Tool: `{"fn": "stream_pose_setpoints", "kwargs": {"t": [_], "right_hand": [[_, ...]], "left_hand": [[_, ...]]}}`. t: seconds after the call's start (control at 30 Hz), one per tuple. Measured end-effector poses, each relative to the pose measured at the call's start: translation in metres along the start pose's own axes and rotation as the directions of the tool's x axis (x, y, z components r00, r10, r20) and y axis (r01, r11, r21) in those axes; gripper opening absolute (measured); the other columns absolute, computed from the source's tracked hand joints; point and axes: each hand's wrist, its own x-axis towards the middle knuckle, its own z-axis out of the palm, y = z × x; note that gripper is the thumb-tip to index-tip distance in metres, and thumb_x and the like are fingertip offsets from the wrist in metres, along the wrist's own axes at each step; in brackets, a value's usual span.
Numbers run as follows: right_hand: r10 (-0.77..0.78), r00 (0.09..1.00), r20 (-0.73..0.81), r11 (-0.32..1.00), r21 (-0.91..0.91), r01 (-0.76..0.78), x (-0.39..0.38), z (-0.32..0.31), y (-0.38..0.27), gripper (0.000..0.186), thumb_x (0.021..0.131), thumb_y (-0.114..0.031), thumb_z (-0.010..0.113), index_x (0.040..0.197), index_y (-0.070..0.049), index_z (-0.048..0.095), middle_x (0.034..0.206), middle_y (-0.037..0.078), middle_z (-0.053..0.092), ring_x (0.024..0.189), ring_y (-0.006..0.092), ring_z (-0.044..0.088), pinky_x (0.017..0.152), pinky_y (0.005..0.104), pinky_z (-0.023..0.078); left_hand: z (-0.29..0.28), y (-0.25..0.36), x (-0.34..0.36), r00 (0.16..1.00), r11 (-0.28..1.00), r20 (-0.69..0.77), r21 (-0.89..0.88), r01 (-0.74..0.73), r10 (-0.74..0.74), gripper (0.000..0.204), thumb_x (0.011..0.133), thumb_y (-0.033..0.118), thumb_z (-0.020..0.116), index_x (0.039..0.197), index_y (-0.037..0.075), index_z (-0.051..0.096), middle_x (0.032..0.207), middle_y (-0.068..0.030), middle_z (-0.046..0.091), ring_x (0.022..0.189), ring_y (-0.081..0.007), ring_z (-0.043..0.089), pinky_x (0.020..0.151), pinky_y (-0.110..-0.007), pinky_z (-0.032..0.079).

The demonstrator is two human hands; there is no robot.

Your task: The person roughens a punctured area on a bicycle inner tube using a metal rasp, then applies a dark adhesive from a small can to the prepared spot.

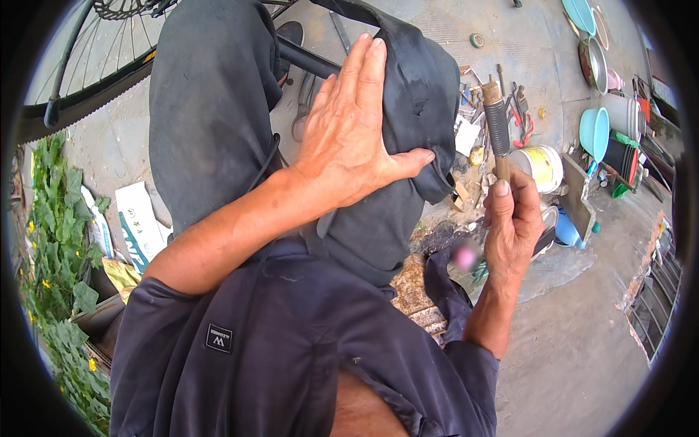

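My left hand (346, 138) lies with fingers stretched and thumb spread, pressed along a black rubber inner tube (419, 69) draped over my right knee. A scuffed patch shows on the tube to the right of my fingertips. Raised off to the right, my right hand (514, 226) grips the lower end of a wooden stick with a dark ridged sleeve (497, 125) around its upper part. The stick stands nearly upright, apart from the tube.
A bicycle wheel (87, 80) is at the upper left. Loose tools, including red-handled pliers (520, 120), lie on the ground beyond the stick. A white bucket (539, 167) and turquoise basins (594, 135) stand at right. Leafy plants (54, 211) and a white bag (138, 226) are at left.
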Motion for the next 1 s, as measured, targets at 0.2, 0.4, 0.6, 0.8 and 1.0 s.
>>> {"fn": "stream_pose_setpoints", "kwargs": {"t": [0.2, 0.4, 0.6, 0.8, 1.0], "right_hand": [[-0.155, 0.987, -0.040, 0.976, -0.159, 0.147, -0.008, 0.024, 0.011, 0.023, 0.105, -0.019, 0.063, 0.118, -0.001, 0.067, 0.074, 0.000, 0.063, 0.064, 0.0055, 0.053, 0.057, 0.0224, 0.044], [-0.338, 0.941, -0.014, 0.861, -0.407, 0.303, -0.008, 0.027, 0.023, 0.023, 0.104, -0.014, 0.063, 0.122, 0.000, 0.067, 0.074, 0.004, 0.065, 0.064, 0.0089, 0.058, 0.058, 0.0260, 0.048], [-0.507, 0.860, 0.055, 0.760, -0.442, 0.476, 0.008, 0.039, -0.009, 0.024, 0.100, -0.010, 0.068, 0.120, 0.002, 0.070, 0.089, 0.016, 0.074, 0.068, 0.0170, 0.068, 0.064, 0.0308, 0.053], [-0.594, 0.804, 0.010, 0.699, -0.489, 0.522, 0.008, 0.000, 0.013, 0.028, 0.092, -0.006, 0.073, 0.118, 0.000, 0.070, 0.081, 0.014, 0.068, 0.061, 0.0290, 0.066, 0.055, 0.0372, 0.051], [-0.632, 0.770, 0.086, 0.674, -0.430, 0.601, 0.012, 0.024, -0.009, 0.024, 0.090, -0.007, 0.076, 0.113, -0.001, 0.072, 0.079, 0.013, 0.067, 0.061, 0.0278, 0.064, 0.055, 0.0374, 0.049]], "left_hand": [[0.005, 0.004, 0.001, 0.998, 1.000, -0.058, -0.022, -0.003, 0.002, 0.126, 0.069, 0.044, 0.088, 0.158, -0.007, 0.016, 0.161, -0.0315, 0.023, 0.137, -0.0491, 0.042, 0.116, -0.049, 0.037], [0.005, 0.005, 0.001, 0.999, 1.000, -0.046, -0.022, 0.008, -0.009, 0.125, 0.069, 0.042, 0.089, 0.158, -0.007, 0.015, 0.160, -0.0320, 0.024, 0.137, -0.0495, 0.042, 0.116, -0.049, 0.037], [0.007, 0.005, 0.001, 0.999, 1.000, -0.052, -0.016, -0.002, 0.001, 0.125, 0.069, 0.043, 0.089, 0.157, -0.007, 0.016, 0.161, -0.0311, 0.024, 0.135, -0.0495, 0.044, 0.115, -0.049, 0.038], [0.003, 0.004, 0.002, 0.998, 1.000, -0.063, 0.005, 0.007, -0.007, 0.125, 0.068, 0.043, 0.089, 0.157, -0.007, 0.016, 0.160, -0.0312, 0.025, 0.134, -0.0502, 0.044, 0.115, -0.049, 0.038], [0.006, 0.005, 0.002, 0.999, 1.000, -0.043, -0.016, -0.018, 0.018, 0.125, 0.069, 0.044, 0.089, 0.157, -0.007, 0.017, 0.160, -0.0315, 0.025, 0.135, -0.0489, 0.044, 0.116, -0.049, 0.038]]}}
